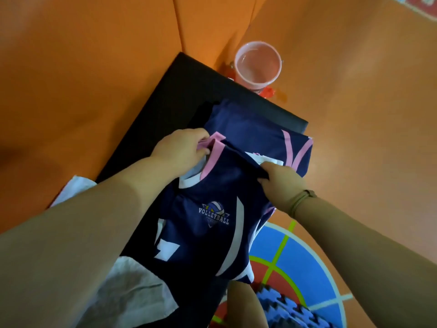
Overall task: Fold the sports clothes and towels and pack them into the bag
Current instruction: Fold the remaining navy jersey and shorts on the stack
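Note:
A navy volleyball jersey (208,233) with white stripes, a pink collar and a "VOLLEYBALL" logo lies on a black padded bench (189,76). My left hand (182,150) pinches the pink collar at the jersey's far left. My right hand (281,181) grips the navy fabric at the far right shoulder. Beyond it, a second navy garment (250,131) with pink stripes lies flat on the bench. White towels show at the left (73,188) and near left (134,290), partly under my left arm. No bag is visible.
A pink bucket (257,65) stands on the orange floor beyond the bench's far end. Orange padded walls rise at the back. A blue and red floor pattern (298,268) lies to the right. My patterned blue clothing shows at the bottom.

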{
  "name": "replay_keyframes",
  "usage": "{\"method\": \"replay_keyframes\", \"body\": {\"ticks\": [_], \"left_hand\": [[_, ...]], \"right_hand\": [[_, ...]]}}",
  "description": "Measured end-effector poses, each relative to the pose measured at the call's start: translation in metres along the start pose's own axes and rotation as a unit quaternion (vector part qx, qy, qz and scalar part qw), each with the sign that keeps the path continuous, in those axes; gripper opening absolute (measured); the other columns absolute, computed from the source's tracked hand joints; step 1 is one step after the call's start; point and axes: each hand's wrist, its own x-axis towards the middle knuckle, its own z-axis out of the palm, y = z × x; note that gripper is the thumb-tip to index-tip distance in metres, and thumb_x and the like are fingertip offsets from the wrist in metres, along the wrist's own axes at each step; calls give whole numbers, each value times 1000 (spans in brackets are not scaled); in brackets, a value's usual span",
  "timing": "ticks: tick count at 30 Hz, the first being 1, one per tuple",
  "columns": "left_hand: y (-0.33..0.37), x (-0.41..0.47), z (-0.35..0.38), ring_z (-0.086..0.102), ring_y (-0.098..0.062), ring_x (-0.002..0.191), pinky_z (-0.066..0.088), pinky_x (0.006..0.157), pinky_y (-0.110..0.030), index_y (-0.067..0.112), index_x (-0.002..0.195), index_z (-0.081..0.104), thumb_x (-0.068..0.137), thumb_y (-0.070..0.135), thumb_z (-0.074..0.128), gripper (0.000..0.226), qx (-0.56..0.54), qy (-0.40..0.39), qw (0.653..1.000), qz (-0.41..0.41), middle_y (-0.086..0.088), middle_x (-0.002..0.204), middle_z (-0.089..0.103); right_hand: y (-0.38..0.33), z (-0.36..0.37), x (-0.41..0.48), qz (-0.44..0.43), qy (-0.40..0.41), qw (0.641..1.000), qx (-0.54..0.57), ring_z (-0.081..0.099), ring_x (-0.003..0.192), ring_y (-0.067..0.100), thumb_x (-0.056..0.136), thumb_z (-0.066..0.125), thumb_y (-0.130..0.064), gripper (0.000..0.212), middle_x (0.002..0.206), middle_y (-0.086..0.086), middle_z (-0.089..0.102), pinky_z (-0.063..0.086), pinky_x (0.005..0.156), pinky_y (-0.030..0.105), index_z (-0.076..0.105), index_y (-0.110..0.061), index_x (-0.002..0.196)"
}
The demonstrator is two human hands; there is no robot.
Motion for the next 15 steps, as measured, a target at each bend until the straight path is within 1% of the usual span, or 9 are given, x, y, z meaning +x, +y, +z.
{"method": "replay_keyframes", "body": {"ticks": [1,2,3,5,7,9,11,13,15], "left_hand": [[-3,2,3,56,-21,89,47,71,-37,20,102,59,88,26,61,15,-14,22,1000,-1,0,98,61],[-6,1,6,56,-23,96,48,79,-40,20,109,59,87,25,63,23,-22,45,999,-5,-2,105,60],[-9,-2,9,53,-25,102,46,85,-39,18,114,58,85,23,65,31,-22,72,997,-8,-5,111,58],[-16,-16,17,45,-32,110,37,91,-35,14,122,54,82,19,68,42,-17,114,993,-15,-10,120,52],[-23,-39,29,39,-36,114,34,95,-35,12,125,50,79,16,71,51,-23,136,990,-30,-13,126,44],[-32,-64,46,37,-39,113,37,97,-43,12,130,46,76,16,74,61,-28,151,987,-44,-17,129,38],[-41,-89,64,36,-39,115,35,100,-45,11,135,43,76,19,75,68,-40,135,988,-69,-19,130,35],[-51,-112,83,35,-36,119,34,103,-44,12,138,40,78,24,75,70,-66,85,987,-124,-17,131,33],[-59,-135,101,35,-38,121,36,102,-45,12,139,40,78,26,75,71,-77,32,981,-174,-17,133,33]], "right_hand": [[1,2,0,7,31,999,7,55,102,36,93,50,-22,24,111,13,63,45,78,36,55,-12,115],[2,5,-1,9,72,997,22,54,105,35,91,54,-23,29,114,11,61,47,81,39,54,-13,119],[3,8,-5,2,121,992,39,53,107,36,89,58,-23,34,116,12,60,47,84,43,54,-12,121],[4,16,-16,-16,210,976,59,52,103,40,84,65,-21,40,113,16,59,45,84,49,55,-6,120],[6,29,-33,-21,261,963,69,51,98,41,80,65,-23,43,111,19,57,43,87,47,56,-2,117],[7,45,-52,-9,276,957,90,49,99,40,77,62,-27,48,111,19,54,36,92,39,54,-1,117],[8,63,-72,12,267,958,106,47,101,38,77,57,-33,53,112,19,51,30,93,34,51,-1,118],[8,82,-92,35,246,962,116,45,102,37,77,55,-37,55,113,19,49,30,93,35,49,-1,119],[8,100,-111,55,202,970,126,43,104,35,78,56,-37,57,113,19,48,31,94,36,49,0,120]]}}
